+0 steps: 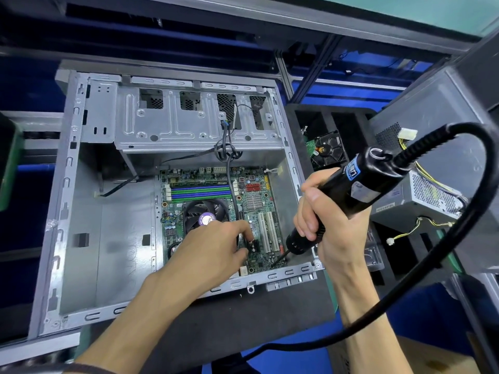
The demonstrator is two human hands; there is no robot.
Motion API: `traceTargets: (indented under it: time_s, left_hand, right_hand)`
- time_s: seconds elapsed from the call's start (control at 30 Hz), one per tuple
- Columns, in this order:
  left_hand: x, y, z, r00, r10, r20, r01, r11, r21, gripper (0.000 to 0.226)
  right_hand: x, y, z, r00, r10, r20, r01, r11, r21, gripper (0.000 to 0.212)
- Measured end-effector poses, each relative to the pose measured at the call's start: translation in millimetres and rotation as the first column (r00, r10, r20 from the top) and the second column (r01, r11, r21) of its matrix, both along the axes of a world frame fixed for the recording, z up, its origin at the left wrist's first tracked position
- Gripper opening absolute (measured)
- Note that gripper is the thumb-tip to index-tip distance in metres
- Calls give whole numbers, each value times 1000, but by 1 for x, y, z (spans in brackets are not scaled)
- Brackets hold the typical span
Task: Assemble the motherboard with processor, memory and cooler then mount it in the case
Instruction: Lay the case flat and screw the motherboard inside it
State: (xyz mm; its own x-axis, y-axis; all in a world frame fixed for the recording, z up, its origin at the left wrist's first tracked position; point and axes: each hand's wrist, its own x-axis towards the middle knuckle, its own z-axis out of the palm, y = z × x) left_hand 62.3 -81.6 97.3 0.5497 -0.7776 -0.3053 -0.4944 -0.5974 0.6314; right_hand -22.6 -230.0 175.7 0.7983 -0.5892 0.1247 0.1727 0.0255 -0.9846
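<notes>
Blue workbench surface and grey framing surround an open grey sheet-metal computer case point(81, 211) lying on its side on a black mat point(243, 319). Inside, at its right near corner, sits the green motherboard point(253, 209) with blue and green memory slots and a round black cooler fan point(202, 211), partly hidden by the left hand point(213, 247), whose fingertips press the board. The right hand point(326, 225) grips a black cylindrical electric screwdriver point(345, 190), bit at the board's near right corner. Its thick cable point(472, 211) loops right. Bare metal floor lies left of the board.
</notes>
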Motion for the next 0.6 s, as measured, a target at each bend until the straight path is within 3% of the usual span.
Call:
traceTargets:
  time_s: [0.6]
  left_hand:
    - [0,1,-3,1000,6,13,-6,1000,-29,12]
  right_hand:
    - [-7,3,3,1000,1,31,-1,1000,11,14]
